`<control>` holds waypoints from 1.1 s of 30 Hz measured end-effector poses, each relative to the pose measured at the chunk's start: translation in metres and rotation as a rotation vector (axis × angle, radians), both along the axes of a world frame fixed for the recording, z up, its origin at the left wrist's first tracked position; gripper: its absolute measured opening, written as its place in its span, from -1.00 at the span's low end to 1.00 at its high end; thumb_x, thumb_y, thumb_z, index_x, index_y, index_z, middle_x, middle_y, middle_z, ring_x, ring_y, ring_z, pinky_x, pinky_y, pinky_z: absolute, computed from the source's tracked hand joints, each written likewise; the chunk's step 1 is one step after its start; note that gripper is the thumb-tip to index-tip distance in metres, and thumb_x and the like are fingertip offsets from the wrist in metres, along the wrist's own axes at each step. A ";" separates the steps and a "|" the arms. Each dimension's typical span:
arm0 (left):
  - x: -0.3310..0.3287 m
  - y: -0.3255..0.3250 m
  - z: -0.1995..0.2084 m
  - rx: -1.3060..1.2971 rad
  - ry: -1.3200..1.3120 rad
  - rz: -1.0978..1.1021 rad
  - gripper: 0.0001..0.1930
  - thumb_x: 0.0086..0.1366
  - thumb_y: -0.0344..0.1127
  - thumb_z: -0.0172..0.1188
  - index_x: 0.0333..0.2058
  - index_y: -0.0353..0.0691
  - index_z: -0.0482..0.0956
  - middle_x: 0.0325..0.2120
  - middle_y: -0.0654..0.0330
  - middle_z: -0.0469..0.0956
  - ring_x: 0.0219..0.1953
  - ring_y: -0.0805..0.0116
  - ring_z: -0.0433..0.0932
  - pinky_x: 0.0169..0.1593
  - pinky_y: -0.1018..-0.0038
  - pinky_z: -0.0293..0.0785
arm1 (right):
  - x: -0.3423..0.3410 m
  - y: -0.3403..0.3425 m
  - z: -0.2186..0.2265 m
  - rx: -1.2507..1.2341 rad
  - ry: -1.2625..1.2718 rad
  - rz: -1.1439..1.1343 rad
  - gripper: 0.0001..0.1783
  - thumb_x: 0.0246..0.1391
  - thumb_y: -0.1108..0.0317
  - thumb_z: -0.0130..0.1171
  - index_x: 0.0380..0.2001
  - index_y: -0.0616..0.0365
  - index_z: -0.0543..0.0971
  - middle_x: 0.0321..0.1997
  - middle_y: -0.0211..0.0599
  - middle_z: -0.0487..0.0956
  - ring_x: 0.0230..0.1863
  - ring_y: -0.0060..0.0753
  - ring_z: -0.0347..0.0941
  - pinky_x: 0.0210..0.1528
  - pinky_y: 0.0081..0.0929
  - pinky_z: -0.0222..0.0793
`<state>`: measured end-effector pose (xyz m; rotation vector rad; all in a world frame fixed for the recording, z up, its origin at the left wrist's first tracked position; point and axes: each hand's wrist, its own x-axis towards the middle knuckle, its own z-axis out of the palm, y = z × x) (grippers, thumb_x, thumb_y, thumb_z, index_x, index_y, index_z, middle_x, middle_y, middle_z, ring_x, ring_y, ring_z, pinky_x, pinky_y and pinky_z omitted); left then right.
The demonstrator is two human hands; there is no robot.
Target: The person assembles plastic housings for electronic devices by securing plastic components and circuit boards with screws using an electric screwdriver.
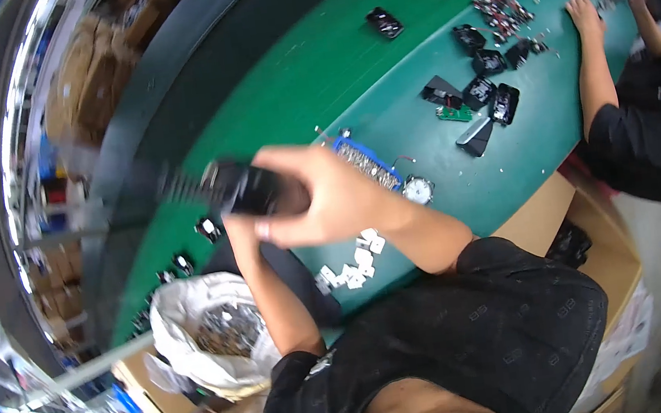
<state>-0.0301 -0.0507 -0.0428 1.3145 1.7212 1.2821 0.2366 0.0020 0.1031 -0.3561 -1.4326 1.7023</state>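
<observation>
My right hand (327, 194) is closed around a black, roughly cylindrical tool (250, 190), smeared by motion, with a ribbed, coil-like part (179, 184) reaching left from it. Behind that tool is my left hand (239, 224); its fingers are hidden, so I cannot tell what they hold. Just right of my right hand, a blue tray (395, 175) full of small metal parts lies on the green table. Beside the tray rests a round white-faced part (418, 190). Small white square pieces (355, 268) are scattered below my right forearm.
Black housings (488, 62), a green circuit board (455, 113) and a pile of wired parts (502, 14) lie at the right. Two black units (385, 23) are farther back. Left stands a white sack (166, 309) of metal bits. A co-worker's arm (594, 67) rests on the table.
</observation>
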 end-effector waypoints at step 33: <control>0.092 -0.106 0.034 0.452 0.235 0.036 -0.85 -0.04 -0.38 0.39 -0.47 -0.25 0.62 -0.58 0.20 0.59 -0.56 0.31 0.50 -0.32 0.44 0.36 | -0.045 -0.057 -0.014 0.012 0.330 -0.063 -0.45 -0.05 0.40 0.09 0.07 0.21 0.28 -0.54 -0.39 0.36 -0.58 -0.54 0.28 -0.37 -0.37 0.35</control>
